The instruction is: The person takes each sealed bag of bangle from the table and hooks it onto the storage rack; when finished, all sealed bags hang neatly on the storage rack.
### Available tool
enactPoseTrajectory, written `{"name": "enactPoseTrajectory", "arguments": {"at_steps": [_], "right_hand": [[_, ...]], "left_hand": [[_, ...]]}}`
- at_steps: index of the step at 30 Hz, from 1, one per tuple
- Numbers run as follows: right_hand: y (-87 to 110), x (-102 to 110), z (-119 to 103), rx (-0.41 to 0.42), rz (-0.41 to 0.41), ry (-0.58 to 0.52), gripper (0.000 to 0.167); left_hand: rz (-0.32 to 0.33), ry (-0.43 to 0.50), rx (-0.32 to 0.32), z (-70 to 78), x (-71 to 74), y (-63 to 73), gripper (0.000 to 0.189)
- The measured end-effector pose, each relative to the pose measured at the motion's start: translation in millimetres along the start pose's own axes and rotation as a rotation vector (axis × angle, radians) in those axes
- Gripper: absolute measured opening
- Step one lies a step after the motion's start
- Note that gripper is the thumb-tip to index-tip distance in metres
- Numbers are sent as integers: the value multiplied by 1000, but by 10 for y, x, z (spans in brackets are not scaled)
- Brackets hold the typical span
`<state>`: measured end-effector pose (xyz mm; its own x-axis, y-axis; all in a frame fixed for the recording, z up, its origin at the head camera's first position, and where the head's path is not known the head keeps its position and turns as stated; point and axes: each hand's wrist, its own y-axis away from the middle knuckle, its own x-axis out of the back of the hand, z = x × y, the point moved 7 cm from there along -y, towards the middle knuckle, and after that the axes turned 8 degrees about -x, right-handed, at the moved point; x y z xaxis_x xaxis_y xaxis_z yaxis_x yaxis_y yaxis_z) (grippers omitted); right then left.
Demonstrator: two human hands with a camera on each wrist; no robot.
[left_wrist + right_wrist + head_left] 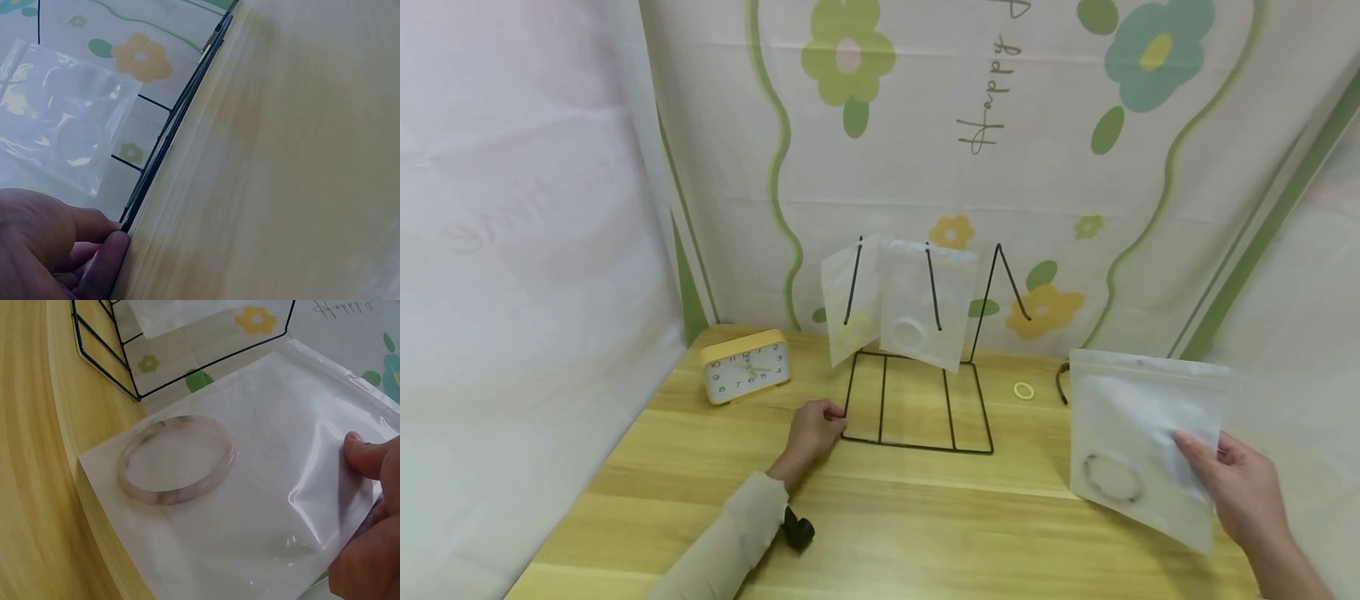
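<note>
My right hand [1243,483] pinches a translucent zip bag [1142,417] by its right edge, thumb on the front. Low in the bag lies a pale bangle [178,497] with dark streaks. At the left front corner of a black wire rack [917,447], my left hand [814,432] pinches the base wire between thumb and finger. Two more zip bags stand in the rack: the left bag [850,292] is tilted and holds a yellowish ring shape, while the right bag [925,287] holds a whitish ring. The rack's right-hand upright wire [986,304] has no bag against it.
A yellow alarm clock [747,368] stands left of the rack. Right of the rack, a small yellow ring [1024,391] lies on the wooden table [925,525]. A dark curved band [1062,385] is partly hidden behind the held bag. Flower-printed cloth [910,167] hangs behind.
</note>
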<state>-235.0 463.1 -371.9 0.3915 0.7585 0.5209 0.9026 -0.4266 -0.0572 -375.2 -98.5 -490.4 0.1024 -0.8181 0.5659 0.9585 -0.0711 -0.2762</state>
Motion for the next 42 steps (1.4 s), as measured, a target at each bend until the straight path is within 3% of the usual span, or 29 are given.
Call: {"name": "enactPoseTrajectory", "arguments": {"at_steps": [5,11,14,21,26,34,42], "right_hand": [[29,-100,-158,41,4,-29,10],[45,-271,-368,82,-105,-157,8],[61,-337,-495,128,-132,-185,8],[105,-578,-764,249,-236,-366,18],[163,-762,-931,322,-317,-417,20],[191,-1008,-1164,331,-447,-579,25],[146,-1218,-1232,325,-494,-561,26]], "left_hand": [[0,1,-3,5,0,10,5],[3,4,-11,18,10,9,5],[1,5,-6,7,7,10,5],[-4,4,19,-28,7,9,6],[-6,8,11,-3,14,6,6],[-7,8,7,16,16,4,6],[-8,4,5,22,8,6,6]]}}
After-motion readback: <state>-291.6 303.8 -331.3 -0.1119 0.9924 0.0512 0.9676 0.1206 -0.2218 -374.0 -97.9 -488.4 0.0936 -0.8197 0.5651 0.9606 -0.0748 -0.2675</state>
